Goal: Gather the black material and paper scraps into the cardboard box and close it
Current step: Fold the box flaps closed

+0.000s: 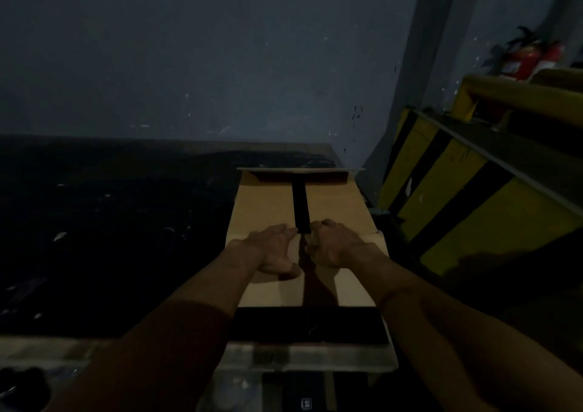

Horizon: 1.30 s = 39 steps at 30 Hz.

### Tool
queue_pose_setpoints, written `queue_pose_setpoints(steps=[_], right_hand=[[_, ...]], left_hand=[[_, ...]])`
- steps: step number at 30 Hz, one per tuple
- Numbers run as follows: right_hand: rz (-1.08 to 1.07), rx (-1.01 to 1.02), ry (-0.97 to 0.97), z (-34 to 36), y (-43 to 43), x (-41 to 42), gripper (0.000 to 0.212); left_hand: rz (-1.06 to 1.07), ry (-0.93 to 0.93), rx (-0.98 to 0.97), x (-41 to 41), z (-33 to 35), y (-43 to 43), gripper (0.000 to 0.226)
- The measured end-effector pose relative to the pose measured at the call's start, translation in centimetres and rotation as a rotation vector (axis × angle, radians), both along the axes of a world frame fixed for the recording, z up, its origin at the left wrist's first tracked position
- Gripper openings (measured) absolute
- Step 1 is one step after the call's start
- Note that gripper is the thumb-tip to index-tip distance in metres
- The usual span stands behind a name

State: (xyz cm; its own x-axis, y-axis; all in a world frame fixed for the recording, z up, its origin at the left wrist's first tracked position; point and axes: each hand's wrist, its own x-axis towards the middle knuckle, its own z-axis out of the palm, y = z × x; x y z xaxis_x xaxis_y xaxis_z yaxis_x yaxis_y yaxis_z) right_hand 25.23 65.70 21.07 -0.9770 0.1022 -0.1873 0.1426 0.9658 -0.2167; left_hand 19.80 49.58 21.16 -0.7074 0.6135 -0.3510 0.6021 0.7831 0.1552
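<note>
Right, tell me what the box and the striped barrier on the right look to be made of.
Cardboard box: plain brown cardboard, matte; it shows folded flaps and a crease line. Striped barrier: a surface painted yellow and black, probably metal or board; the dim light leaves that open.

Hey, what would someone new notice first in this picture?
The left hand and right hand rest on the flaps of a cardboard box at centre, a dark gap between the flaps. To its right stands a yellow-and-black striped barrier, with red fire extinguishers behind.
</note>
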Motion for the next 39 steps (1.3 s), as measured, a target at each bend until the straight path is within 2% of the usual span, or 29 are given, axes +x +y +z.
queue_pose_setpoints(steps=[3,5,7,9,11,13,15,18,21,24,27,32,39], right_hand=[[0.039,0.042,-0.05,0.2,-0.8,2.7,0.09],[0.066,0.12,-0.082,0.2,-1.3,4.3,0.106],[0.098,0.238,-0.122,-0.3,-1.6,5.5,0.12],[0.116,0.326,-0.152,-0.7,-1.5,6.3,0.127],[0.139,0.287,-0.129,0.3,-1.1,6.5,0.112],[0.175,0.196,-0.118,2.6,-0.8,6.1,0.085],[0.138,0.13,-0.118,5.7,-0.5,5.4,0.064],[0.037,0.187,0.082,9.6,0.1,3.8,0.036],[-0.066,0.382,0.301,10.9,1.7,1.2,0.032],[-0.13,0.389,0.324,9.8,3.1,-1.8,0.041],[-0.137,0.396,0.405,7.4,4.1,-4.5,0.054],[-0.067,0.336,0.38,4.2,6.5,-9.2,0.082],[-0.022,0.196,0.277,-0.3,8.6,-14.1,0.059]], left_hand=[[-0.068,0.11,-0.098,2.7,-0.8,-0.7,0.135],[-0.088,0.23,-0.178,4.0,-1.7,-1.1,0.143],[-0.089,0.361,-0.215,4.9,-2.5,-1.6,0.138],[-0.125,0.441,-0.181,5.2,-2.8,-2.1,0.123],[-0.171,0.401,-0.098,4.5,-2.0,-2.3,0.108],[-0.138,0.226,-0.022,3.6,0.6,-2.3,0.093],[-0.089,0.082,-0.008,2.3,4.1,-1.8,0.069],[-0.005,0.124,0.057,-0.1,9.2,-1.0,0.031],[0.036,0.315,0.124,-3.1,10.9,-0.6,0.039],[0.067,0.493,0.14,-5.8,9.2,-0.2,0.064],[0.08,0.587,0.112,-8.0,6.7,0.6,0.076],[0.07,0.597,0.117,-12.2,2.5,2.8,0.075],[0.048,0.494,0.168,-16.1,-1.0,5.3,0.053]])
